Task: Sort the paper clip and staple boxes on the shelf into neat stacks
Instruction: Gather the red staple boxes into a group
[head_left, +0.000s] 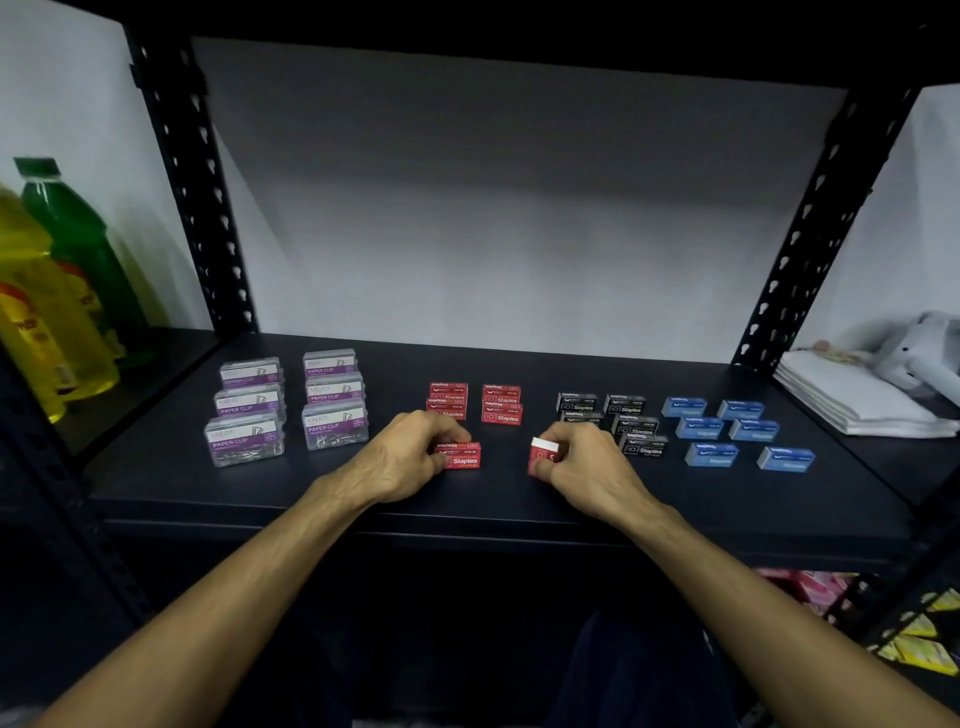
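The paper clip and staple boxes sit in colour groups along the black metal shelf (519, 499), and going left to right the clear plastic paper clip boxes with purple labels (244, 441) stand in two rows at the far left, then come the small red cardboard staple boxes (501, 410), the black staple boxes (636, 428) and, furthest right, the blue staple boxes (711, 453), which lie spread apart. The red group looks to be the step in hand. The left hand (402, 457) has its fingers curled round a red staple box lying flat (462, 456) near the shelf's front, label up; the right hand (584, 462) pinches a second red staple box (543, 454) tipped up on edge, its white end showing. To do this well, I would turn the tilted box flat with its label facing the same way as the others, then set each one squarely on the red pairs behind, edges flush. These boxes are light and slide easily, so lower them gently and avoid brushing the nearby black boxes.
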